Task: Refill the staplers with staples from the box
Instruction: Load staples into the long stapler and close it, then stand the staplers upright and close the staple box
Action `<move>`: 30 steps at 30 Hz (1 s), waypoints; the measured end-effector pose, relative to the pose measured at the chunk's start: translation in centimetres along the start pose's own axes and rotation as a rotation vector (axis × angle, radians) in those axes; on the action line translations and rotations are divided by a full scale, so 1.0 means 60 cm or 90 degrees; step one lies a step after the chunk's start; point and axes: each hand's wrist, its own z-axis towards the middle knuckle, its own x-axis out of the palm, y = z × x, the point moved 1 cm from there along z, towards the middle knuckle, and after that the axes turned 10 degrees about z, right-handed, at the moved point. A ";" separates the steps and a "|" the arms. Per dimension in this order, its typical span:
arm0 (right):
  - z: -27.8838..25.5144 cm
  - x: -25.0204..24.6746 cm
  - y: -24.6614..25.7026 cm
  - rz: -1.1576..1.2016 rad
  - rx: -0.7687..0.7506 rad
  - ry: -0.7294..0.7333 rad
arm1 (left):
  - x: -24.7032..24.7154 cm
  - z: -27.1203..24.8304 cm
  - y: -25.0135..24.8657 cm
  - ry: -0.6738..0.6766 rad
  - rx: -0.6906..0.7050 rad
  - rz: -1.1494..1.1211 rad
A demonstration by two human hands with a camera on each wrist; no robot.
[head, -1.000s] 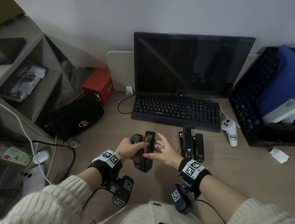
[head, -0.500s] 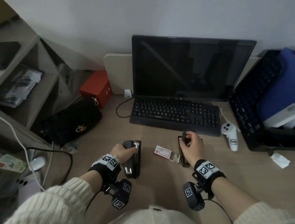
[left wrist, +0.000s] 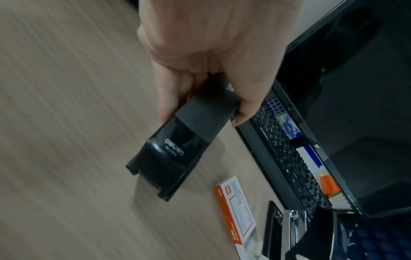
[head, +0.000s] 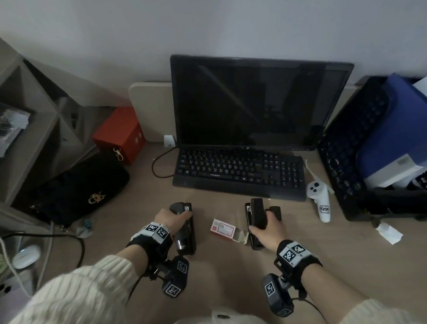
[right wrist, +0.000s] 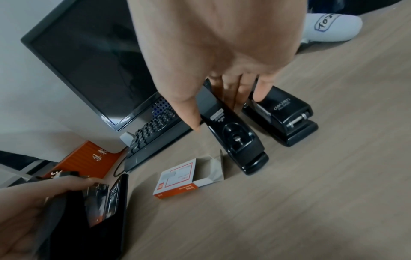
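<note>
The left hand (head: 172, 216) curls its fingers and thumb around a black stapler (head: 185, 231) lying on the desk (head: 345, 266), toward the near edge and left of centre. The right hand (head: 267, 230) closes around a second, slimmer stapler (head: 256, 213) right of centre; a third stapler (right wrist: 286, 114) sits just beside it, with the little finger on its top. Between the two hands lies the staple box (head: 223, 228) — orange and white, its end flap open toward the slim stapler. A black keyboard (head: 238, 167) lies beyond them, toward the desk's far edge.
</note>
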 end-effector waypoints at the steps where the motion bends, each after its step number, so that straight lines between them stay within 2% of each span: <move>1: 0.001 0.002 0.000 -0.014 0.001 0.005 | 0.000 0.003 0.000 0.003 -0.004 -0.005; 5: 0.002 0.003 0.003 -0.063 0.002 0.005 | 0.000 0.012 0.001 0.024 -0.024 -0.031; 11: 0.005 -0.004 0.009 -0.139 0.000 0.017 | 0.002 0.016 0.002 0.025 -0.028 0.003; 17: -0.011 0.004 0.011 -0.164 -0.036 -0.058 | 0.006 0.016 0.004 0.021 -0.005 0.097; 25: -0.016 -0.014 0.050 0.104 -0.105 -0.171 | 0.019 0.001 0.003 0.061 0.038 0.214; 28: -0.017 -0.008 0.071 0.199 -0.095 -0.097 | 0.033 -0.009 0.009 0.082 0.058 0.270; 30: -0.022 0.012 0.086 0.225 -0.097 -0.026 | 0.034 -0.017 0.017 0.118 0.064 0.258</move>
